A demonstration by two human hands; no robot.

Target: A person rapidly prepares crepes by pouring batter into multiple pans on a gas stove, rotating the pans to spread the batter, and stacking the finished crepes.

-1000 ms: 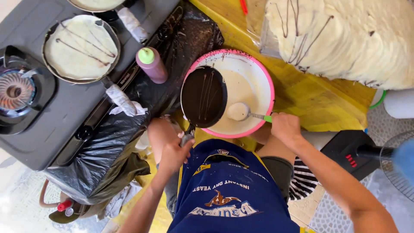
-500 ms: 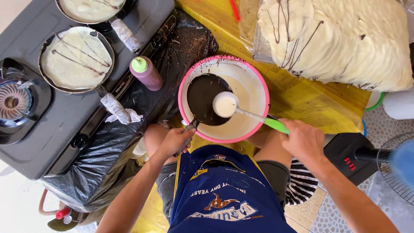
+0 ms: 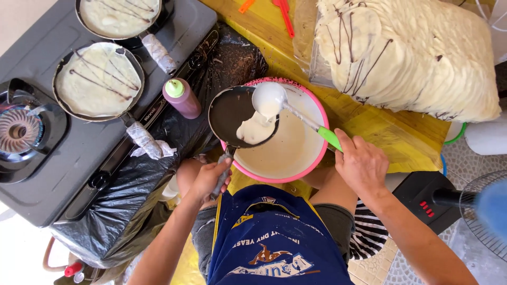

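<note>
My left hand (image 3: pixel 210 180) grips the handle of a small black pan (image 3: pixel 232 111) held over the left rim of a pink-rimmed bowl (image 3: pixel 305 171) of pale batter. My right hand (image 3: pixel 362 161) holds a ladle (image 3: pixel 269 96) by its green handle, tipped over the pan. White batter (image 3: pixel 256 129) runs from the ladle onto the pan's dark surface. I wear a blue apron (image 3: pixel 274 243).
A grey stove (image 3: pixel 47 174) at left carries two pans of crepes with dark drizzle (image 3: pixel 97 80) (image 3: pixel 119 16) and a bare burner (image 3: pixel 18 131). A purple squeeze bottle (image 3: pixel 181 97) stands on black plastic. A pile of finished crepes (image 3: pixel 412 53) lies on the yellow table. A fan (image 3: pixel 475 211) is at right.
The pan has risen and tilted over the bowl's left rim. The ladle came up out of the batter and now pours into the pan.
</note>
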